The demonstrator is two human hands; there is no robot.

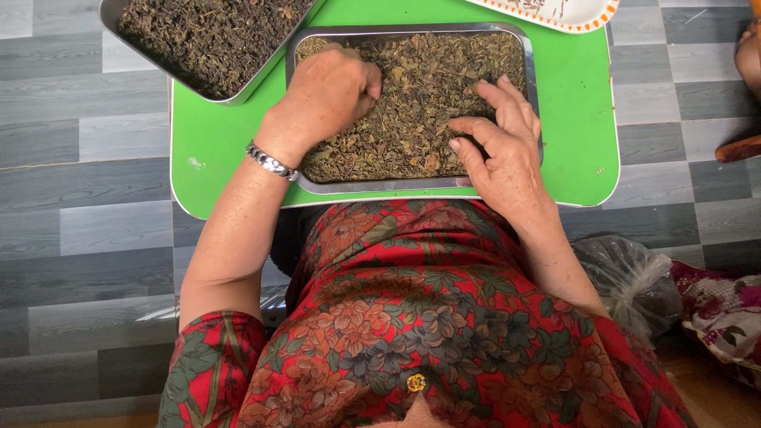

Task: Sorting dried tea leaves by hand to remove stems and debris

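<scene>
A rectangular metal tray (412,185) full of dried greenish-brown leaves (428,95) sits on a small green table (571,119) in front of me. My left hand (329,91), with a silver bracelet at the wrist, rests on the leaves at the tray's left side, its fingers curled and pinching into them. My right hand (503,147) lies over the tray's right near corner, fingers spread apart on the leaves, thumb pointing left. Whether the left fingers hold any leaves is hidden.
A second metal tray (111,16) of darker dried leaves overlaps the table's far left corner. A white plate with an orange rim (590,20) stands at the far right. A crumpled plastic bag (630,277) lies on the grey plank floor (87,158) to my right.
</scene>
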